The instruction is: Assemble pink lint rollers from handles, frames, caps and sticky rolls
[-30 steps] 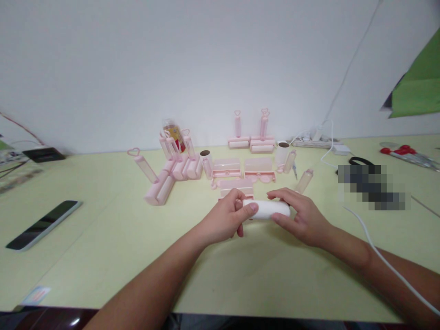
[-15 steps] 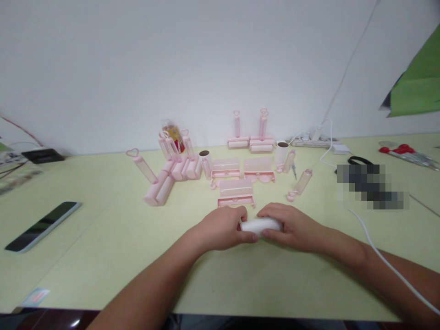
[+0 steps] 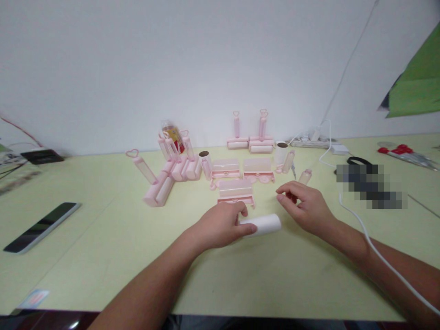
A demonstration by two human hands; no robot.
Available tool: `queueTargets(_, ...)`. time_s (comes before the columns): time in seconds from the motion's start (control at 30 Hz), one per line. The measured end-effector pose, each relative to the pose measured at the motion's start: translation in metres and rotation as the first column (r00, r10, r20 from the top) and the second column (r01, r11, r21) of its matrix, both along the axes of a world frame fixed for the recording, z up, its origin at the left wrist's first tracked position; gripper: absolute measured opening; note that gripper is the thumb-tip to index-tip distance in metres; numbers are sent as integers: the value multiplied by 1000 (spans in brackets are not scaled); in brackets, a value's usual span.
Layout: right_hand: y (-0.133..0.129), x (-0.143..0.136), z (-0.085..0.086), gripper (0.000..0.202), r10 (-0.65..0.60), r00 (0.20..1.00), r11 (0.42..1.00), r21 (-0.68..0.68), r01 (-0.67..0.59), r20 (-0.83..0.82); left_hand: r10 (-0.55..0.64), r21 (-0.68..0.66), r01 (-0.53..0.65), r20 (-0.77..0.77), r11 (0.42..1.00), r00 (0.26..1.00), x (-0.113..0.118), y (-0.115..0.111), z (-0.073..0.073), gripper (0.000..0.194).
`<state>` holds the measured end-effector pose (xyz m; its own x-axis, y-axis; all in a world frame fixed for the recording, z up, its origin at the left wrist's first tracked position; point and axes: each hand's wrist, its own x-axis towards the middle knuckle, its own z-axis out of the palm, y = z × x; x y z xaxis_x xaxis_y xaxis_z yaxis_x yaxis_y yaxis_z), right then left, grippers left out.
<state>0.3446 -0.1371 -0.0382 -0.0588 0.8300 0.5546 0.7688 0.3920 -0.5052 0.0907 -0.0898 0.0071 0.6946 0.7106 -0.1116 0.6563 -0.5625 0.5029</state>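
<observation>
Lying nearly level at the lower centre of the frame, the white roll [image 3: 270, 224] has its left end in the left hand [image 3: 218, 224], thumb along the near side and fingers curled behind; whether it touches the table [image 3: 275, 284], I can't tell from here. With only one end held, a slack thumb could let the smooth roll twist or roll away towards the table edge.

To its right, the right hand [image 3: 307, 206] hovers apart from it, fingers half-curled, thumb and forefinger slightly spread, nothing visible between them. Just behind is a pale pink handle [image 3: 305, 176]; a careless knuckle could knock it.

Right behind the left hand, near the centre, sits an opened pink case [image 3: 235, 188], which a swing of the wrist might shove. At lower right, a white cable [image 3: 371, 245] passes across the right forearm and could snag on a wide reach.
</observation>
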Motion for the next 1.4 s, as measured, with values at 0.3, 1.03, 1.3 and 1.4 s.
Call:
queueTargets(0.3,5,-6,-8,57,478,857,878,-147,-456,196,-76,234,63,45,970,996,13,-7,-10,33)
queueTargets(1.03,15,-6,-24,34,430,886,894,-221,-391,171,222,-606,424,712,673,666,7,-13,-3,92)
queueTargets(1.3,6,-11,-9,15,546,838,810,-252,-530,-9,557,-603,78,773,794,303,8,14,-7,60)
queueTargets(1.4,-3,-10,-2,27,570,804,747,-300,-593,-170,568,-577,-48,781,815,259,4,24,-7,59)
